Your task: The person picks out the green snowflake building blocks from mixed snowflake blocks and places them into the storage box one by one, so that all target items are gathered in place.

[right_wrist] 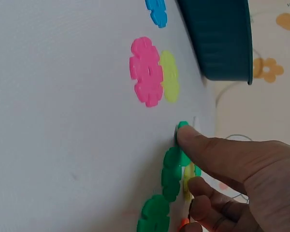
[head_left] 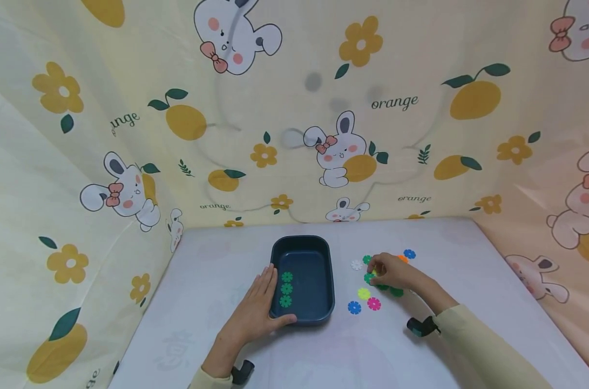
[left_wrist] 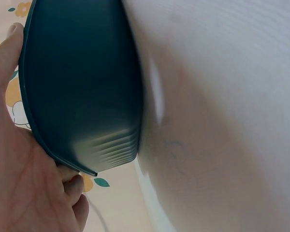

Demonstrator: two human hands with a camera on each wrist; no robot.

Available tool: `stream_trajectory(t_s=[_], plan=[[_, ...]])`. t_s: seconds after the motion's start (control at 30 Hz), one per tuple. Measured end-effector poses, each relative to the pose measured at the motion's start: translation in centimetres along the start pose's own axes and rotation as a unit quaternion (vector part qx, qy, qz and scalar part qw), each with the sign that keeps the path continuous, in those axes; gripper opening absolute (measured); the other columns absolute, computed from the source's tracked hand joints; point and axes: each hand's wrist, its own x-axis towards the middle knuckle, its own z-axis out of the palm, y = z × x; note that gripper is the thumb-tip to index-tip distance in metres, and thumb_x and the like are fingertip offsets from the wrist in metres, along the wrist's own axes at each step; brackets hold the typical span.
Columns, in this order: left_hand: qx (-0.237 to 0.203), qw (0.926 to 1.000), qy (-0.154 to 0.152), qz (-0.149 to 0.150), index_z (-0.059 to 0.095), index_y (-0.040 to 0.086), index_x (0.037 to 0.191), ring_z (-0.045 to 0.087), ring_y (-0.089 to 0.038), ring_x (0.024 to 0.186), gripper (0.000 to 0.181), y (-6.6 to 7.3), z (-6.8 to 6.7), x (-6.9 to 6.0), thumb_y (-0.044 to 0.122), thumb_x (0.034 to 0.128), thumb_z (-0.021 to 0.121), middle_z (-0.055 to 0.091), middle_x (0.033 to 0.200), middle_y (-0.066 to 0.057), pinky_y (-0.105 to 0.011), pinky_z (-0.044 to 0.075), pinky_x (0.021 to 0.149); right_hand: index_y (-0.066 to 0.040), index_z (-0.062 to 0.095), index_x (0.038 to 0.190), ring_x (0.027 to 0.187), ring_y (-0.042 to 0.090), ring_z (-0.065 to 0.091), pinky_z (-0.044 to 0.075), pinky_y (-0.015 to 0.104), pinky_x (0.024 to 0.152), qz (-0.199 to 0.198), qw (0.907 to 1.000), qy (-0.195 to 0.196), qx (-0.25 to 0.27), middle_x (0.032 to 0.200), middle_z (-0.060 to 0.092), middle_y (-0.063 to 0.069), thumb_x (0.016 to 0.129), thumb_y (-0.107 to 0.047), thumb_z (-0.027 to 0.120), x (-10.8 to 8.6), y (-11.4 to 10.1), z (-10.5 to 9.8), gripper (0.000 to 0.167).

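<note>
A dark teal tray [head_left: 330,270] stands on the table, with three green flower-shaped plastic discs [head_left: 286,288] in a column along its left side. My left hand [head_left: 255,305] rests against the tray's left wall with its fingers straight, the thumb lying at the front rim. To the right of the tray, my right hand [head_left: 393,271] pinches a green flower-shaped disc [right_wrist: 183,124] between thumb and fingertips, low over the table. More green discs [right_wrist: 171,174] lie beside and partly beneath that hand. A yellow one [right_wrist: 187,181] is partly hidden by its fingers.
Around the right hand lie other flower discs: white [head_left: 356,265], orange [head_left: 402,259], blue [head_left: 410,254], yellow-green [head_left: 364,294], pink [head_left: 374,303] and another blue disc [head_left: 354,307]. A patterned curtain [head_left: 284,162] encloses the white table [head_left: 216,259] at the back and sides.
</note>
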Motion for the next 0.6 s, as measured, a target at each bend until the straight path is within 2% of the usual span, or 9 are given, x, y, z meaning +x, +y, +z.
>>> stream_trajectory(t_s=[0.2, 0.4, 0.6], plan=[[0.007, 1.0, -0.003, -0.003, 0.005, 0.007, 0.173, 0.0, -0.022, 0.167, 0.126, -0.2, 0.2, 0.1, 0.083, 0.0903, 0.063, -0.002, 0.182, -0.007, -0.045, 0.01, 0.136, -0.012, 0.069, 0.105, 0.093, 0.022, 0.056, 0.056, 0.03, 0.079, 0.001, 0.9999, 0.013, -0.005, 0.099, 0.061, 0.004, 0.092, -0.015, 0.088, 0.0, -0.5, 0.2, 0.023], [0.01, 0.9999, -0.004, -0.002, 0.004, 0.008, 0.173, -0.001, -0.021, 0.167, 0.127, -0.3, 0.2, 0.1, 0.084, 0.0899, 0.061, -0.003, 0.181, -0.006, -0.044, 0.009, 0.136, -0.012, 0.068, 0.101, 0.088, 0.021, 0.058, 0.055, 0.03, 0.076, -0.037, 0.9992, 0.014, 0.008, 0.091, 0.064, 0.001, 0.097, -0.006, 0.079, 0.0, -1.3, -0.3, 0.013], [0.014, 0.9999, -0.003, -0.005, 0.004, 0.008, 0.173, -0.001, -0.02, 0.167, 0.127, -0.3, 0.2, 0.0, 0.086, 0.0893, 0.059, -0.003, 0.181, -0.006, -0.044, 0.009, 0.136, -0.012, 0.071, 0.102, 0.089, 0.019, 0.062, 0.058, 0.03, 0.082, -0.065, 0.9973, 0.026, 0.022, 0.094, 0.068, -0.001, 0.098, -0.007, 0.078, 0.5, -2.6, -0.9, 0.01]])
